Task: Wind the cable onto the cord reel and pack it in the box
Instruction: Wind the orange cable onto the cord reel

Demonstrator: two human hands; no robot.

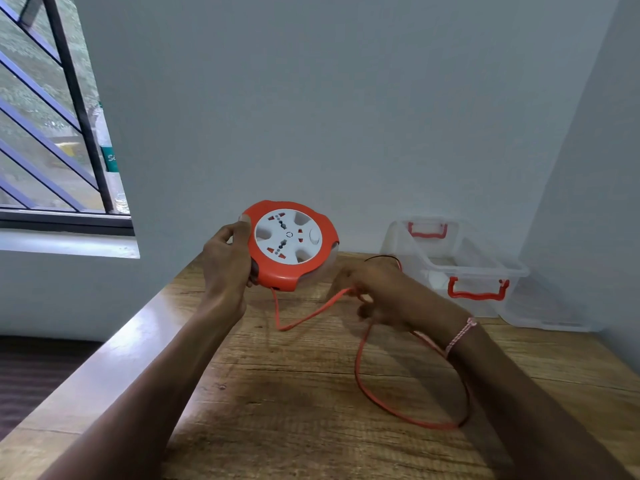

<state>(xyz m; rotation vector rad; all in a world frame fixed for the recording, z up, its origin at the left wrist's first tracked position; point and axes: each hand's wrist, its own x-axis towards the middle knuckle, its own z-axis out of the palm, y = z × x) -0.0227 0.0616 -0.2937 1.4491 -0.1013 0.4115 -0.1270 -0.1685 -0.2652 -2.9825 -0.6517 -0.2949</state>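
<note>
My left hand (227, 261) grips the left rim of a round orange cord reel (289, 245) with a white socket face, held tilted above the wooden table (277, 393). An orange cable (360, 372) leaves the reel's underside, sags to the table, and rises into my right hand (374, 292), which is blurred and closed around it just right of the reel. Past the hand, more cable lies in a wide loop on the table. A clear plastic box (460, 268) with red handles stands open at the back right.
The box's clear lid (547, 317) lies flat by the right wall. The table's left edge (114, 358) drops to a dark floor. A barred window (52, 133) is at the upper left, and a grey wall stands behind the table.
</note>
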